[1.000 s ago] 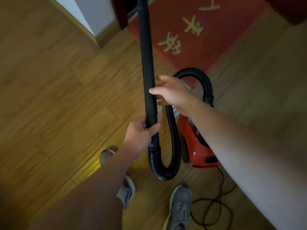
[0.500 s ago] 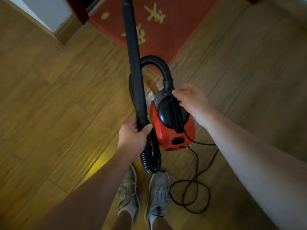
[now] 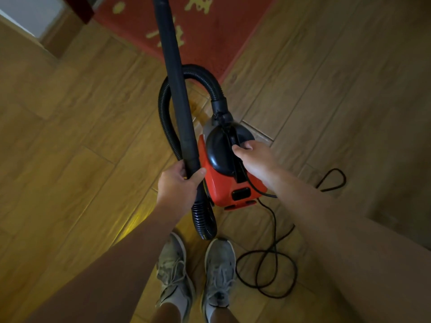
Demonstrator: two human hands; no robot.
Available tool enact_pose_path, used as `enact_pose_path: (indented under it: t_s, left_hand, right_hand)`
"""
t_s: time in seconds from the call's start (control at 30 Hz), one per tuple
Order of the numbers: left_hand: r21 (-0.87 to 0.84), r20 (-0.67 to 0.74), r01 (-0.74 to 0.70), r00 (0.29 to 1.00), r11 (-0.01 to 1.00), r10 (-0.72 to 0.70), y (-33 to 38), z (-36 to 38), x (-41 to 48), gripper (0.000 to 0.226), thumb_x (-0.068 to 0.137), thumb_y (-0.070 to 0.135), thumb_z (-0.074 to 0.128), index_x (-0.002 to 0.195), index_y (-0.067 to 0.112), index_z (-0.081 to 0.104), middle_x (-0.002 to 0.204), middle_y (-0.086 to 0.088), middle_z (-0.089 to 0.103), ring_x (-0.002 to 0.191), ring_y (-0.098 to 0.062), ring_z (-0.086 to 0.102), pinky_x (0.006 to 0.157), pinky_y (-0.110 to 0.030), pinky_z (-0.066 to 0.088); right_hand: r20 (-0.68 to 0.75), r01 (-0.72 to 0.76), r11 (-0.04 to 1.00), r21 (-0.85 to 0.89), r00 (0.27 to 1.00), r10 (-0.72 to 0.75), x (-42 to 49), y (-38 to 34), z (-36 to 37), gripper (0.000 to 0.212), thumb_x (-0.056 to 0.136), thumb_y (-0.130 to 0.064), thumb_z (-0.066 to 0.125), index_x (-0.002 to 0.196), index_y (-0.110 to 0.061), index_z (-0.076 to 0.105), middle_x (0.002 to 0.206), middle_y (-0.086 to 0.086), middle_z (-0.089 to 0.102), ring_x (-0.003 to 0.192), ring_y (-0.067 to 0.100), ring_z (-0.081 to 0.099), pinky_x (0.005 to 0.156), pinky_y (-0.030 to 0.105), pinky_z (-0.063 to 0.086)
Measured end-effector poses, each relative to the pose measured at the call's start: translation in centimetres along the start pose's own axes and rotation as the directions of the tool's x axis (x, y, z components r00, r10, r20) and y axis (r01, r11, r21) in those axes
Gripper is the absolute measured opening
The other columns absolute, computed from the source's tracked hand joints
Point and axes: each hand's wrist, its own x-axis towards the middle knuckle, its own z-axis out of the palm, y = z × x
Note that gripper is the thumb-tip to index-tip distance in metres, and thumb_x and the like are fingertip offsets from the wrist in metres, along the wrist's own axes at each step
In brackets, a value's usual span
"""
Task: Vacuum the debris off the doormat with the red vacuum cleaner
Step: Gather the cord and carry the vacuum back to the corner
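The red vacuum cleaner (image 3: 224, 185), with a black domed top, stands on the wooden floor just in front of my feet. My left hand (image 3: 179, 185) grips the lower end of the black wand (image 3: 175, 78), which rises out of the top of the view; its nozzle is hidden. My right hand (image 3: 255, 159) is on the vacuum's black carry handle (image 3: 233, 138), thumb against it and fingers curled over the far side. The ribbed black hose (image 3: 198, 71) loops from the wand to the vacuum's front. The red doormat (image 3: 221, 38) with yellow characters lies just beyond; no debris can be made out.
The black power cord (image 3: 268, 264) lies in loose loops on the floor to the right of my grey shoes (image 3: 198, 273). A white wall corner and dark door frame (image 3: 58, 22) stand at the upper left. Wooden floor (image 3: 70, 136) surrounds everything.
My right hand left the wand, reached over and came down on the vacuum's handle. The view tilted down, so the mat slid up. The left hand kept its grip.
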Motion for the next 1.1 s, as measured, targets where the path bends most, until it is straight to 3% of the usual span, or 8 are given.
enact_pose_path:
  t_s: [0.03, 0.1, 0.2, 0.53, 0.67, 0.8, 0.97, 1.1]
  left_hand:
    - [-0.006, 0.003, 0.003, 1.0, 1.0, -0.003, -0.2, 0.0, 0.3, 0.014, 0.09, 0.027, 0.075, 0.101, 0.033, 0.071, 0.098, 0.007, 0.077, 0.091, -0.014, 0.074, 0.085, -0.048, 0.061]
    - [-0.015, 0.008, 0.007, 1.0, 1.0, -0.007, -0.4, 0.1, 0.6, 0.017, 0.09, 0.025, 0.075, 0.107, 0.027, 0.072, 0.098, 0.007, 0.077, 0.09, -0.013, 0.074, 0.085, -0.046, 0.061]
    - [-0.005, 0.007, 0.0, 1.0, 1.0, 0.0, -0.6, 0.0, 0.9, 0.012, 0.09, 0.024, 0.075, 0.099, 0.032, 0.071, 0.093, 0.008, 0.077, 0.087, -0.013, 0.074, 0.083, -0.046, 0.062]
    - [-0.021, 0.002, 0.01, 1.0, 1.0, -0.01, -0.4, -1.3, 0.9, 0.013, 0.09, 0.023, 0.074, 0.103, 0.027, 0.072, 0.092, 0.01, 0.077, 0.083, -0.006, 0.074, 0.075, -0.031, 0.06]
    - [-0.037, -0.005, 0.017, 1.0, 0.999, -0.017, -0.2, -2.0, 0.9, 0.016, 0.089, 0.024, 0.076, 0.104, 0.024, 0.073, 0.093, 0.008, 0.077, 0.086, -0.009, 0.074, 0.077, -0.032, 0.06]
    - [-0.016, -0.01, 0.008, 1.0, 1.0, -0.008, -0.1, -2.8, 0.3, 0.02, 0.09, 0.027, 0.075, 0.109, 0.023, 0.071, 0.096, 0.007, 0.076, 0.076, -0.005, 0.073, 0.062, -0.022, 0.058]
    - [-0.022, -0.028, 0.03, 0.999, 0.999, -0.03, 0.2, -4.6, -1.0, 0.017, 0.085, 0.036, 0.077, 0.099, 0.033, 0.069, 0.097, 0.009, 0.075, 0.089, -0.015, 0.072, 0.081, -0.045, 0.061]
    - [-0.047, -0.045, 0.034, 0.998, 0.998, -0.036, 1.7, -6.8, -2.6, 0.023, 0.088, 0.031, 0.076, 0.11, 0.026, 0.07, 0.096, 0.008, 0.075, 0.083, -0.015, 0.073, 0.078, -0.044, 0.061]
  right_hand:
    - [0.014, -0.009, 1.0, 0.005, 1.0, 0.009, 0.2, 0.1, 0.4, 0.033, 0.098, -0.041, 0.058, 0.115, -0.015, 0.069, 0.114, -0.002, 0.068, 0.108, 0.017, 0.062, 0.095, 0.032, 0.049]
    - [0.019, -0.019, 0.999, 0.041, 1.0, 0.018, 0.6, 0.5, 1.2, 0.029, 0.098, -0.039, 0.057, 0.103, -0.015, 0.072, 0.102, 0.004, 0.074, 0.097, 0.022, 0.069, 0.092, 0.042, 0.054]
    - [0.01, -0.045, 0.985, 0.167, 0.999, 0.044, 0.9, 0.7, 1.7, 0.02, 0.101, -0.028, 0.056, 0.095, -0.015, 0.071, 0.084, 0.005, 0.073, 0.074, 0.019, 0.07, 0.077, 0.036, 0.057]
    - [-0.053, -0.078, 0.979, 0.188, 0.995, 0.09, 0.7, -0.2, 1.9, 0.026, 0.102, -0.014, 0.053, 0.081, -0.01, 0.069, 0.071, 0.008, 0.068, 0.06, 0.019, 0.064, 0.064, 0.03, 0.055]
    - [-0.067, -0.074, 0.981, 0.177, 0.994, 0.088, 0.2, 0.0, 2.2, 0.03, 0.101, -0.012, 0.056, 0.073, -0.011, 0.068, 0.066, 0.008, 0.066, 0.056, 0.017, 0.063, 0.056, 0.027, 0.052]
    - [-0.065, -0.062, 0.984, 0.167, 0.995, 0.073, -1.1, -0.6, 1.8, 0.031, 0.102, -0.015, 0.055, 0.075, -0.012, 0.069, 0.069, 0.007, 0.066, 0.058, 0.017, 0.062, 0.051, 0.02, 0.049]
    - [-0.061, -0.036, 0.986, 0.165, 0.997, 0.047, -3.3, -2.6, 0.6, 0.03, 0.102, -0.015, 0.054, 0.079, -0.004, 0.069, 0.067, 0.007, 0.063, 0.059, 0.018, 0.06, 0.059, 0.028, 0.051]
    - [-0.049, -0.027, 0.987, 0.157, 0.998, 0.035, -6.0, -5.4, 0.0, 0.028, 0.103, -0.012, 0.053, 0.091, 0.008, 0.067, 0.072, 0.013, 0.061, 0.059, 0.018, 0.058, 0.053, 0.025, 0.049]
